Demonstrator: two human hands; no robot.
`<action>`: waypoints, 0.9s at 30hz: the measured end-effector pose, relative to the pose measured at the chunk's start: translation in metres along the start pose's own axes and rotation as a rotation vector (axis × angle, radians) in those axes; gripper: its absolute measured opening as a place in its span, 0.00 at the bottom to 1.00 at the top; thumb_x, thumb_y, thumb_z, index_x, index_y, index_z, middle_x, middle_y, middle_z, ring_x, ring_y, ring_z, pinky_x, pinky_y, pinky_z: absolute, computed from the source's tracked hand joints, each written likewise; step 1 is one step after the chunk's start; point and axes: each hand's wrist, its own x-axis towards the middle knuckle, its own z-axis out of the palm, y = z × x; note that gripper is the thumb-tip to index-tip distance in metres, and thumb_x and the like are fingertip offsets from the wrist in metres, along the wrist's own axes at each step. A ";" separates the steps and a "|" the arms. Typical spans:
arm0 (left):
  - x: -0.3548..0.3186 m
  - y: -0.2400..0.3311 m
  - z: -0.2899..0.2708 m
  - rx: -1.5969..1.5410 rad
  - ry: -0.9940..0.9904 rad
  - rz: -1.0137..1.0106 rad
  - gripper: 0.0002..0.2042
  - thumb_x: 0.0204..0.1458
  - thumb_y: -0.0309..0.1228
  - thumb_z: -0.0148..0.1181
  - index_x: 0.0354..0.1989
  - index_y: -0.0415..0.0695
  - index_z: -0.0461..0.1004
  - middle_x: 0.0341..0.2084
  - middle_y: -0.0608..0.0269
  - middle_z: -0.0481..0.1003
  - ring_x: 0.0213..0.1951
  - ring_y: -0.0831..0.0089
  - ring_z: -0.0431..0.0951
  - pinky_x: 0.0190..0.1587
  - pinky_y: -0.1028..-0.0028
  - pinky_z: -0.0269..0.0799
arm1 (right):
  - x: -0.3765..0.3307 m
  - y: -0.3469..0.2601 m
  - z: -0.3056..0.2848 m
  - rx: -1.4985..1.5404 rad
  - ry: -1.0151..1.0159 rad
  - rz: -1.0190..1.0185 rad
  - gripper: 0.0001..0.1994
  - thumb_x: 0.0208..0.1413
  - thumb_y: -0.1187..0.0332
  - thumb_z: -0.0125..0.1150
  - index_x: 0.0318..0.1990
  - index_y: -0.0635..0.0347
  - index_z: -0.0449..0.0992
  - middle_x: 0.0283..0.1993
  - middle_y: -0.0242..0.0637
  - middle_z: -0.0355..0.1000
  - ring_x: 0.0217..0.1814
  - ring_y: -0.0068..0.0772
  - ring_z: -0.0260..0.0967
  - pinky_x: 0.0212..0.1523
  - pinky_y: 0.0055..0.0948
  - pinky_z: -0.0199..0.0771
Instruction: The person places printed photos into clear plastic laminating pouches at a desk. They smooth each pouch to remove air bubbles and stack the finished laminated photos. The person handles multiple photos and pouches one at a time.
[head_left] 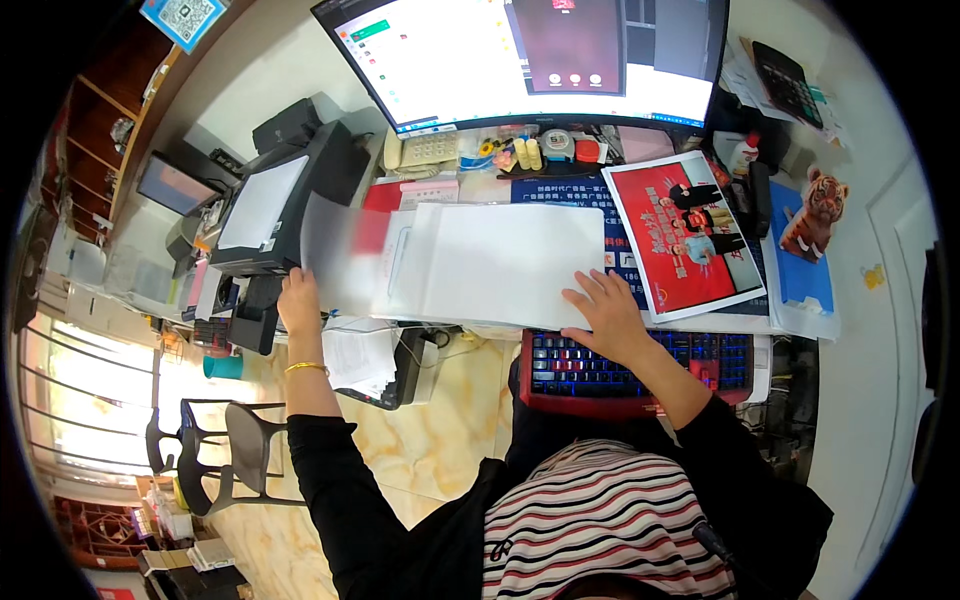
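Observation:
A white stack of smooth sheets (515,260) lies across the desk in front of me. At its left end a translucent plastic sheet (335,262) is lifted and curves upward, blurred, with a red patch showing through it. My left hand (299,302) is closed on the lower left edge of this sheet, next to the printer. My right hand (612,318) rests with fingers spread on the lower right corner of the stack. To the right of the stack lies a red printed photo sheet (690,235) showing a group of people.
A black printer (315,190) stands left, with a phone (425,152) beside it. The monitor (540,60) is at the back. A lit keyboard (640,365) sits below my right forearm. A blue folder (800,265) and tiger figure (815,215) are at right.

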 end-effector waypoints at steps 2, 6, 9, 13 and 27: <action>-0.005 -0.003 0.014 0.101 -0.117 0.013 0.03 0.50 0.27 0.52 0.31 0.46 0.73 0.35 0.63 0.68 0.39 0.67 0.75 0.34 0.72 0.78 | 0.004 0.002 -0.003 0.006 -0.031 -0.009 0.28 0.44 0.52 0.66 0.52 0.54 0.70 0.59 0.47 0.61 0.64 0.49 0.55 0.64 0.48 0.50; -0.024 0.023 0.035 0.036 -0.176 -0.076 0.03 0.50 0.27 0.52 0.31 0.46 0.72 0.34 0.63 0.67 0.39 0.68 0.75 0.34 0.72 0.78 | -0.006 0.002 -0.007 0.024 -0.015 -0.025 0.26 0.43 0.57 0.67 0.51 0.55 0.71 0.59 0.47 0.62 0.62 0.50 0.56 0.61 0.47 0.54; -0.024 0.039 0.042 -0.076 -0.233 -0.141 0.07 0.51 0.27 0.52 0.37 0.46 0.73 0.39 0.61 0.68 0.42 0.66 0.74 0.39 0.69 0.77 | -0.005 0.005 -0.009 0.035 0.002 -0.044 0.25 0.43 0.57 0.67 0.50 0.56 0.71 0.59 0.47 0.62 0.62 0.50 0.56 0.61 0.46 0.55; -0.048 0.050 0.068 -0.667 -0.042 -0.589 0.14 0.50 0.31 0.55 0.47 0.49 0.73 0.48 0.49 0.66 0.51 0.55 0.68 0.51 0.59 0.66 | -0.001 0.000 -0.008 0.028 0.002 -0.063 0.26 0.41 0.59 0.69 0.49 0.56 0.71 0.57 0.48 0.63 0.61 0.51 0.58 0.59 0.45 0.57; -0.036 0.164 -0.001 -0.790 -0.295 -0.120 0.26 0.59 0.44 0.41 0.63 0.43 0.56 0.63 0.51 0.56 0.65 0.54 0.53 0.64 0.55 0.46 | -0.009 0.001 -0.015 -0.019 -0.081 -0.095 0.24 0.42 0.62 0.67 0.49 0.57 0.69 0.58 0.48 0.62 0.61 0.51 0.58 0.58 0.44 0.59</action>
